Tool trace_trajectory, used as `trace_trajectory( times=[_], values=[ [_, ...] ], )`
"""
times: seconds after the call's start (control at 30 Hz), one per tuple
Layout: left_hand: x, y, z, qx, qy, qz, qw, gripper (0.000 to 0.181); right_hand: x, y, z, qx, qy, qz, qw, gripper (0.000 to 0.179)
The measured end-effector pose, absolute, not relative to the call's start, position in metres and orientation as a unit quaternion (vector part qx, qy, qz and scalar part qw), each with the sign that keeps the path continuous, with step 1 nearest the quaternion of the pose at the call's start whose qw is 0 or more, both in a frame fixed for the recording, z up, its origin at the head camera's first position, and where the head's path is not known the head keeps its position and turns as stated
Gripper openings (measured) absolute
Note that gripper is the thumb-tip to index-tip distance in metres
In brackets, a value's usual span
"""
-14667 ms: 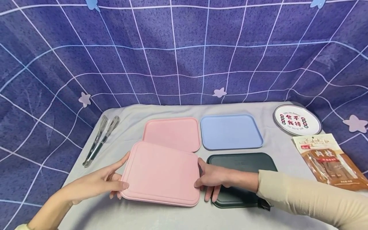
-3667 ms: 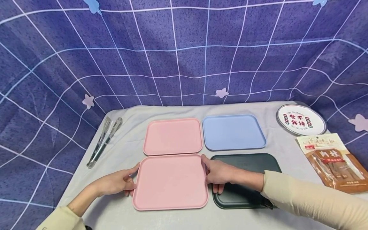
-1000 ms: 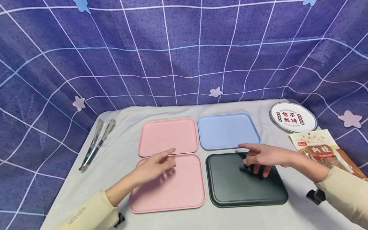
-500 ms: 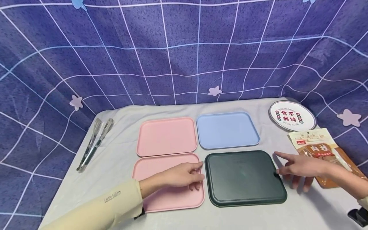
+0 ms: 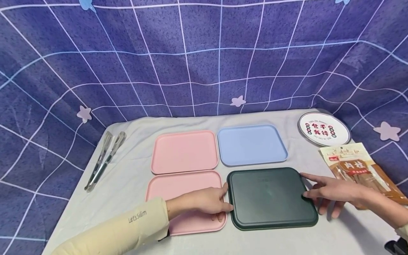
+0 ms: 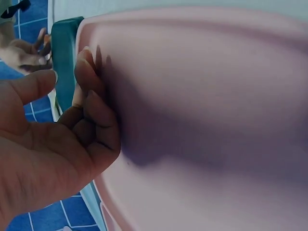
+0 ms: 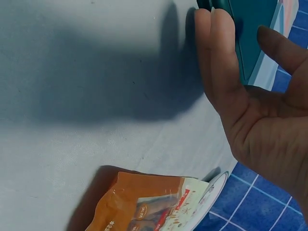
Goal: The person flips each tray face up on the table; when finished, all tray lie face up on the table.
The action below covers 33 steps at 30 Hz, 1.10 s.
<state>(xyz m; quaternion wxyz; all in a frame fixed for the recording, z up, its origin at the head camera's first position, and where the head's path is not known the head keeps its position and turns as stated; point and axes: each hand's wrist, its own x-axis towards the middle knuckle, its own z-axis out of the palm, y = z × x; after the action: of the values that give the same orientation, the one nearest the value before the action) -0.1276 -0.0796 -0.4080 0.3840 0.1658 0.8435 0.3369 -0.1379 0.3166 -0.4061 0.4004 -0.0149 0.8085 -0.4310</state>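
Dark green rectangular plastic-looking tray [image 5: 269, 198] lies flat on the white cloth-covered surface [image 5: 255, 244], now with a hand at each short side. A second ago the right hand [image 5: 336, 189] was over its face and the left hand [image 5: 208, 201] over the nearer pale pink rectangular tray [image 5: 181, 181]; since then the right has moved out to the green tray's right edge, and the left has crossed the pink one to reach the left edge. Neither has a firm grip: thumb and forefinger of each are spread apart at the rim, the left's other fingers loosely bent, the right's straighter. Whether every fingertip touches, I cannot tell. The work seems to have passed from the nearer pink tray, which sits just below the farther pale pink rectangular tray [image 5: 185, 151], to the green one. That one appears to be base up, unlike the light blue rectangular tray [image 5: 253, 144] beyond it, and the paired hands look well placed to handle it evenly
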Motion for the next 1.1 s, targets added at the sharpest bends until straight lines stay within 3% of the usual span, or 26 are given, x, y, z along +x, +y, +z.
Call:
trace_trajectory(
  times=[0.17,1.1],
  values=[
    [-0.127,-0.081,-0.409,0.186,0.864,0.294,0.364,0.088,-0.138,0.316,-0.407,-0.013,0.803,-0.438,0.403,0.092],
    [-0.131,-0.097,-0.417,0.166,0.763,0.465,0.418,0.080,-0.141,0.328,-0.414,-0.021,0.764,-0.477,0.434,0.090]
  ],
)
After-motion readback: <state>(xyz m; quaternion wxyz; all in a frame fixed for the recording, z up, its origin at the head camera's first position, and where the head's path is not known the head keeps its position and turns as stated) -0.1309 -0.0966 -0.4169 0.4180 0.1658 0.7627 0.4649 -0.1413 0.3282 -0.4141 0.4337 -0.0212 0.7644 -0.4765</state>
